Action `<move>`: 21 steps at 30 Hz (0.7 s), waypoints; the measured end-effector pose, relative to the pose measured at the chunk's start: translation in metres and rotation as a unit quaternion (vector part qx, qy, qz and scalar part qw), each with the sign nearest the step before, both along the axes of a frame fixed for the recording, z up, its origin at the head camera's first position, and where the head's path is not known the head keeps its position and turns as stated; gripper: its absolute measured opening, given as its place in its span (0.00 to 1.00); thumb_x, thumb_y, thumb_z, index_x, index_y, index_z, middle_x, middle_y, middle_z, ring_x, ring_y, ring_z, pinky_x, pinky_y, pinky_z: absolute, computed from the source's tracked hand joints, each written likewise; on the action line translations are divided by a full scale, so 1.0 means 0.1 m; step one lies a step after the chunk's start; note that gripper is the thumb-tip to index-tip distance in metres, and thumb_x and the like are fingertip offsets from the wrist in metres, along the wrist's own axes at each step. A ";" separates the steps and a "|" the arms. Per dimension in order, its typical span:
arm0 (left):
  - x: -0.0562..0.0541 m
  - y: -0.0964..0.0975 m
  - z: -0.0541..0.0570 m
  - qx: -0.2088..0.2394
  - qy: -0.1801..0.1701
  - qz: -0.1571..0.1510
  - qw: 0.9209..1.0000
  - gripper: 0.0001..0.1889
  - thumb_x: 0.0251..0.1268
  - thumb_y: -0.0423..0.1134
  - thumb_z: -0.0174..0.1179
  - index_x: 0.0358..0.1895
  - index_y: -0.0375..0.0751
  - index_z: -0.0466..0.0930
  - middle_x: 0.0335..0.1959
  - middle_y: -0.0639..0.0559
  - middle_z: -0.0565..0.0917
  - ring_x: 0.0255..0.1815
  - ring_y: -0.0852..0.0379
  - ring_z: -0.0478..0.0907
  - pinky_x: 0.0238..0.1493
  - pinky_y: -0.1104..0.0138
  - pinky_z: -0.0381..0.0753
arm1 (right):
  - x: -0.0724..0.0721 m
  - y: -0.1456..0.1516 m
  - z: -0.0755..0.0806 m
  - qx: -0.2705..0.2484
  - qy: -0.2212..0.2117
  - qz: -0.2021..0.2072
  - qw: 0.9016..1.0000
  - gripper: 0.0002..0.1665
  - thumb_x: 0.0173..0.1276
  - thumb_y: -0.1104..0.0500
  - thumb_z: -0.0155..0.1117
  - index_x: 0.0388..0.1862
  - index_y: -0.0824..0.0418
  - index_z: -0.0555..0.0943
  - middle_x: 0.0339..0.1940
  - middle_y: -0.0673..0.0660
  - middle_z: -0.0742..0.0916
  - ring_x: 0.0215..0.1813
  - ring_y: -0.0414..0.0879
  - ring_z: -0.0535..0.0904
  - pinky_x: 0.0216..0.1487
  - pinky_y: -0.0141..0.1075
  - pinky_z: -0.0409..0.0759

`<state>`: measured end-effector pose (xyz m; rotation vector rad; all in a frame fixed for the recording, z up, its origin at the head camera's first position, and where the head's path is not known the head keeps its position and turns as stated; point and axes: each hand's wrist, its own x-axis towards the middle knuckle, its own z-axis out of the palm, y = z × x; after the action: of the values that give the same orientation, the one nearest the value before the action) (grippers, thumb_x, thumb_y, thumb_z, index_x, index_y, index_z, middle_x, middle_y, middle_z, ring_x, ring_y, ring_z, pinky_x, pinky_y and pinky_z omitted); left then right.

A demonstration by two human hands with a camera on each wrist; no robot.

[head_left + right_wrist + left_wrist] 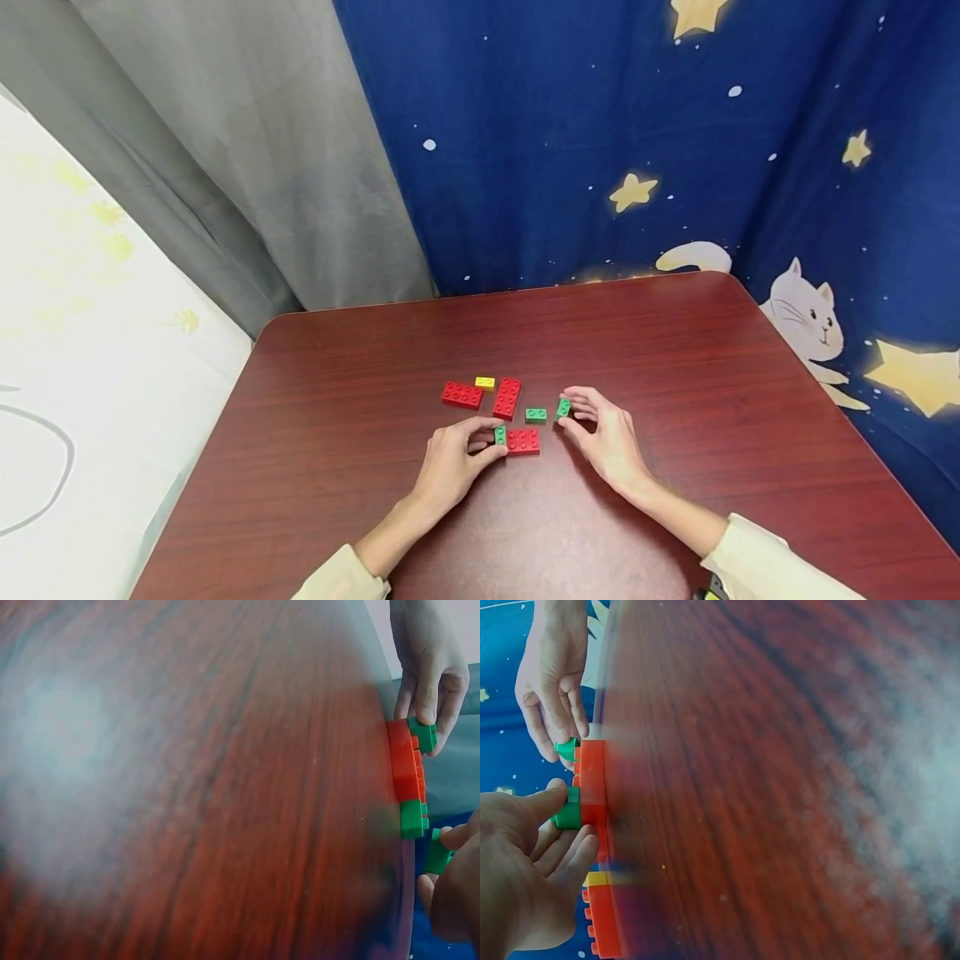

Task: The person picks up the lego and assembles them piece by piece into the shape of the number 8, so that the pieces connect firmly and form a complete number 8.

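Observation:
My left hand pinches a small green brick between thumb and fingers. That brick sits on the studs at the left end of a red brick lying on the table. In the left wrist view, the thumb and fingertips lie on either side of the green brick. My right hand pinches a second small green brick, tilted and, in the right wrist view, slightly above the tabletop. A third green brick lies loose between the two hands, just behind the red brick's right end.
Behind my left hand lie two more red bricks, one turned lengthwise away from me, and a small yellow brick. All rest on a dark reddish wooden table. A blue curtain hangs beyond the far edge.

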<state>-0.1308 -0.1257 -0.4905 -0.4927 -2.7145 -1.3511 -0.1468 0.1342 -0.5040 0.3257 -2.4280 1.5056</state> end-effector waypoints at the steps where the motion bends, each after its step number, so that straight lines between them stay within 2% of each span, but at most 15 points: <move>1: 0.00 0.00 0.00 0.000 -0.001 0.000 1.000 0.19 0.62 0.37 0.78 0.56 0.42 0.89 0.47 0.50 0.92 0.45 0.58 0.91 0.46 0.72 0.87 | 0.00 -0.01 0.00 -0.004 0.000 0.004 1.000 0.25 0.62 0.71 0.80 0.59 0.66 0.84 0.54 0.59 0.91 0.53 0.55 0.90 0.56 0.47 0.87; 10: 0.01 0.00 -0.01 -0.001 -0.004 0.001 1.000 0.19 0.62 0.36 0.78 0.56 0.40 0.89 0.47 0.49 0.92 0.44 0.57 0.91 0.44 0.68 0.89 | 0.04 -0.07 -0.02 -0.013 0.010 0.053 0.998 0.27 0.62 0.73 0.79 0.60 0.64 0.84 0.55 0.59 0.91 0.53 0.53 0.90 0.57 0.44 0.86; 15: 0.00 0.00 -0.01 -0.006 -0.004 0.003 1.000 0.19 0.62 0.37 0.78 0.56 0.40 0.89 0.47 0.49 0.92 0.43 0.58 0.91 0.44 0.70 0.88 | 0.08 -0.12 -0.01 -0.018 -0.007 0.075 0.997 0.26 0.63 0.72 0.78 0.60 0.61 0.84 0.55 0.57 0.91 0.55 0.51 0.90 0.60 0.41 0.85; 21: 0.00 0.01 0.00 -0.005 -0.002 0.003 1.000 0.19 0.62 0.36 0.78 0.56 0.40 0.89 0.46 0.49 0.92 0.43 0.59 0.91 0.43 0.71 0.88 | 0.12 -0.18 0.00 -0.039 -0.004 0.109 0.993 0.25 0.64 0.73 0.77 0.60 0.64 0.84 0.55 0.60 0.91 0.56 0.53 0.89 0.60 0.45 0.85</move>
<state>-0.1312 -0.1250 -0.4910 -0.4844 -2.7246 -1.3394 -0.1352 0.1165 -0.5044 0.5853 -2.3970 1.6869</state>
